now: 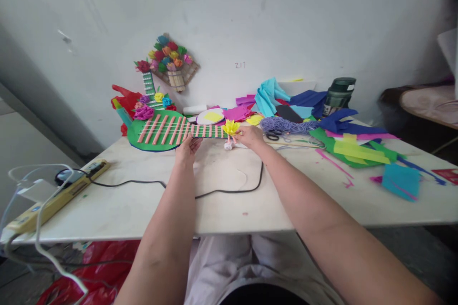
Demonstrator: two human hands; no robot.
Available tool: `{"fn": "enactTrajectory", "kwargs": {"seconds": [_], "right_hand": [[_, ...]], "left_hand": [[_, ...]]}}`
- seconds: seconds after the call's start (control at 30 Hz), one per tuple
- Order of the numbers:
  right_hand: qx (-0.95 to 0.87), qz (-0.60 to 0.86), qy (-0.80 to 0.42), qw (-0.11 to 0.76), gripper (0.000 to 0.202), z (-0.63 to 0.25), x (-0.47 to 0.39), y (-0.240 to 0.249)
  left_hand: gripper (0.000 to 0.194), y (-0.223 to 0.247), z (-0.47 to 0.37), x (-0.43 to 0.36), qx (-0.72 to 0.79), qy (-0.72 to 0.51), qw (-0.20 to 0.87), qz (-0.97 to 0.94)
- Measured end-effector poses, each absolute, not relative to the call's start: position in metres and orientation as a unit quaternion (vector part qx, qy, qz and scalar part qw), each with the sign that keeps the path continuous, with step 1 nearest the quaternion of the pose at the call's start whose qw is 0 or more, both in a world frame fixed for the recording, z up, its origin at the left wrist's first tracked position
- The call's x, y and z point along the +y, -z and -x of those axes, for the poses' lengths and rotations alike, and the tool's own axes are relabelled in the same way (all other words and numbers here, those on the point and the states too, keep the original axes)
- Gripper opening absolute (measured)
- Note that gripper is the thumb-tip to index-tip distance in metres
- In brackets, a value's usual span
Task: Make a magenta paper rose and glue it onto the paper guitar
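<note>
A green guitar-shaped craft (162, 129) with pink strips across its body and neck is held slightly above the table, its body to the left. My left hand (188, 148) is closed on it from below, where the neck meets the body. At the right end of the neck sits a yellow paper flower (231, 127). My right hand (250, 137) is closed at the flower's right edge, its fingertips pinching there; whether they grip the petals or the neck's end is too small to tell. A small white object (228, 145) lies just under the flower.
Coloured paper (358, 150), purple yarn (289, 125), black-handled scissors (272, 135) and a dark bottle (338, 95) are at the right. A power strip (60, 198) lies at the left; a black cable (229, 191) crosses the front. Behind, a flower-decorated craft (149, 86) stands by the wall.
</note>
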State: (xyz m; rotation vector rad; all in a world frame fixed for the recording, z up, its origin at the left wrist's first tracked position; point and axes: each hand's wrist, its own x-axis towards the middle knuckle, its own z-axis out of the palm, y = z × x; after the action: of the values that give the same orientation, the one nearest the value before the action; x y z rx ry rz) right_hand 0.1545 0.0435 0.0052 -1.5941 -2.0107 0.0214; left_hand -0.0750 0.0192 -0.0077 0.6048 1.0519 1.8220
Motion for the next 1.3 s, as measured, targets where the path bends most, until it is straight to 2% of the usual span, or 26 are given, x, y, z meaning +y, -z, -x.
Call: {"fn": "enactTrajectory", "kwargs": {"seconds": [0.77, 1.1, 1.3], "right_hand": [[-0.759, 0.586, 0.008, 0.283, 0.021, -0.151, 0.041, -0.002], [-0.741, 0.571, 0.051, 0.35, 0.027, -0.155, 0.04, 0.0], [-0.772, 0.53, 0.045, 0.348, 0.027, -0.145, 0.034, -0.002]], "left_hand": [[0.011, 0.007, 0.074, 0.019, 0.431, -0.747, 0.453, -0.226], [0.014, 0.011, 0.077, 0.02, 0.425, -0.75, 0.451, -0.232], [0.012, 0.01, 0.076, 0.021, 0.42, -0.753, 0.454, -0.225]]}}
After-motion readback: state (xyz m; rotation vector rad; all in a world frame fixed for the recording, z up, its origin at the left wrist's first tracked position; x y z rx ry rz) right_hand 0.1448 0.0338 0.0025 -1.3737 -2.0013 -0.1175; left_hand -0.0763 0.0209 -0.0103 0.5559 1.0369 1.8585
